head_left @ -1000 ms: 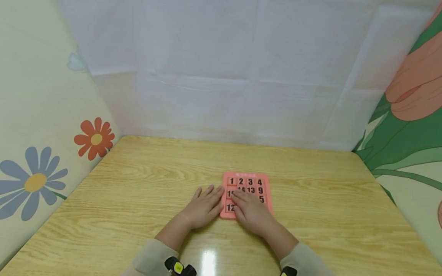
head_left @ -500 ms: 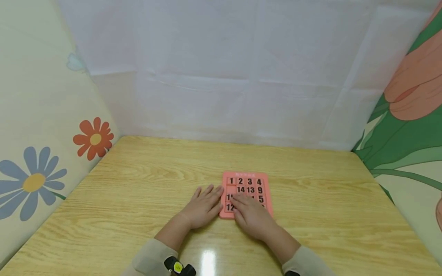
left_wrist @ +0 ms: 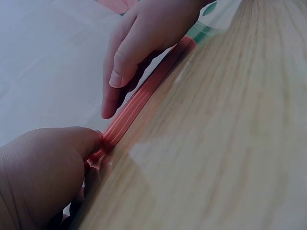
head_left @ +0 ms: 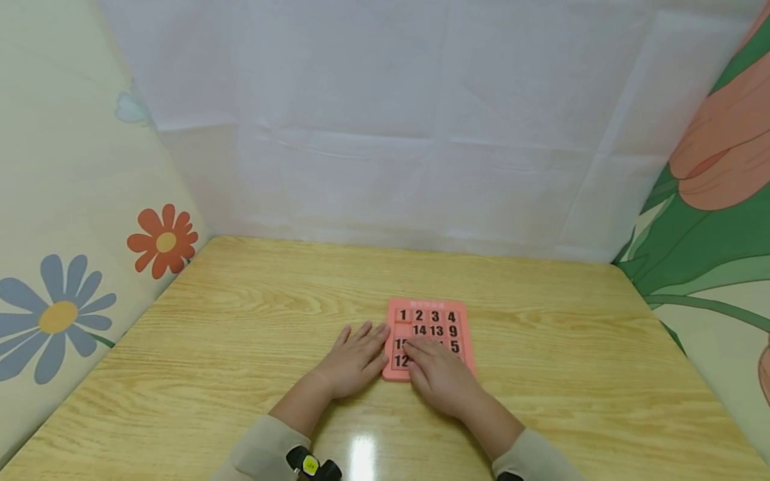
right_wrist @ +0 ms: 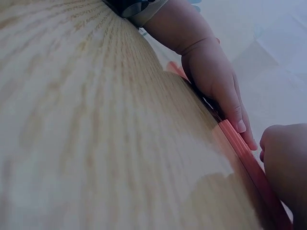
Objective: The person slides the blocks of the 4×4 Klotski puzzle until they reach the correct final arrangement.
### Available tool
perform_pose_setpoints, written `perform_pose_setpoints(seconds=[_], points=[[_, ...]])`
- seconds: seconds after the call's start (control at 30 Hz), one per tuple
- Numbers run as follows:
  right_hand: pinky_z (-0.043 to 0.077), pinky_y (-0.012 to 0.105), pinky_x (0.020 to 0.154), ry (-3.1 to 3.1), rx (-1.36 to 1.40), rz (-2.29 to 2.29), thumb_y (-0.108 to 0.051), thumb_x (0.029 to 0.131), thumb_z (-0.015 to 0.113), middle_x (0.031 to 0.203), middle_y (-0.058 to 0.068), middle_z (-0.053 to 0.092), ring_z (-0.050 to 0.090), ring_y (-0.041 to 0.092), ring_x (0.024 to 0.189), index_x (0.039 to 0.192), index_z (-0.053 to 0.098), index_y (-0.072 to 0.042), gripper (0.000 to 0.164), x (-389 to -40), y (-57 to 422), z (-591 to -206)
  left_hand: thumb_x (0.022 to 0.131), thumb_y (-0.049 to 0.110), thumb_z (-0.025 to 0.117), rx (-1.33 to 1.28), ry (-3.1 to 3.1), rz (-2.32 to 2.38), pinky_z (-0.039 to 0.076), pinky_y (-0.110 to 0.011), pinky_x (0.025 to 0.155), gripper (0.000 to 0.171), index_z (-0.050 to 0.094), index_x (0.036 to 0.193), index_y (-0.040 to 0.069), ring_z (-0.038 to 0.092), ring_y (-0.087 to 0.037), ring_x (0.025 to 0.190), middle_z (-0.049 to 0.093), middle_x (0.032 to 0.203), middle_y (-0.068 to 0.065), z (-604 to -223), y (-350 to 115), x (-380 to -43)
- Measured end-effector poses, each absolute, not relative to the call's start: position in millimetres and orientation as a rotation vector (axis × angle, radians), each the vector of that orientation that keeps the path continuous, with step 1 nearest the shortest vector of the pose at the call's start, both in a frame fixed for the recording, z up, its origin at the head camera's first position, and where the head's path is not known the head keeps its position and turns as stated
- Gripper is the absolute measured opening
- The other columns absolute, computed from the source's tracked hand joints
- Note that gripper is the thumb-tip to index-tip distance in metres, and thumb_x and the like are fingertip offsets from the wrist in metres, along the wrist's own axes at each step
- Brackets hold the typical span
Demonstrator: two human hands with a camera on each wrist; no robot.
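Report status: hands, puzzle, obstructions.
Left hand touching puzzle at left edge. Right hand over lower tiles, hiding some. Puzzle flat on table, gap below 1.

Wood-grain table (head_left: 571, 347), creased white sheet (head_left: 385, 120) behind it, flowery panels (head_left: 60, 167) either side (bright glare (head_left: 363, 459) near its front).

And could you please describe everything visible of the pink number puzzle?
The pink number puzzle is a rounded rectangle, seemingly plastic, with black-numbered tiles. Its top row reads 1, 2, 3, 4; the second has a gap at left, then 14, 13, 9. Pale lettering above is unreadable. It lies flat on the table. The left hand touches its left edge; the right hand covers part of the lower rows.
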State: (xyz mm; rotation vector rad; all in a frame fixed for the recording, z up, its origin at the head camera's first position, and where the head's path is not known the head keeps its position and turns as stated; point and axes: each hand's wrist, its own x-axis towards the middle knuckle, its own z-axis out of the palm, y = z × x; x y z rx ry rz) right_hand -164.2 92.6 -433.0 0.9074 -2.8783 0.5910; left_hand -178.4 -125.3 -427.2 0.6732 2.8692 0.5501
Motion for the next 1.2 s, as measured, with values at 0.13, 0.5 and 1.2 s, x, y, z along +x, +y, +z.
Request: perform_pose_setpoints(seconds=[0.13,0.5,1.2], points=[[0.034,0.046,0.118,-2.89,0.857,0.593,-0.028,0.103,0.043,0.148,0.009,0.051,0.046,0.029,0.139,0.139,0.055,-0.007,0.044,-166,93,-432,0.106,0.036,0.037,0.677,2.874,0.542,0.005,-0.056,0.124,0.057,0.029,0.154,0.008,0.016,-0.032,0.152,0.028,0.162,-0.007,-427,-125,-179],[0.034,0.047,0.117,-2.908,0.747,0.628,-0.029,0.103,0.044,0.147,0.01,0.052,0.046,0.031,0.139,0.14,0.054,-0.007,0.044,-175,97,-435,0.106,0.037,0.037,0.67,2.869,0.545,0.004,-0.056,0.124,0.057,0.029,0.154,0.008,0.016,-0.032,0.152,0.028,0.162,-0.007,-426,-125,-178],[0.034,0.044,0.118,-2.905,0.812,0.581,-0.03,0.103,0.042,0.148,0.008,0.051,0.044,0.028,0.141,0.141,0.054,-0.009,0.045,-180,83,-436,0.106,0.037,0.037,0.674,2.867,0.552,0.004,-0.056,0.124,0.057,0.029,0.154,0.008,0.016,-0.031,0.152,0.027,0.162,-0.007,-428,-126,-179]])
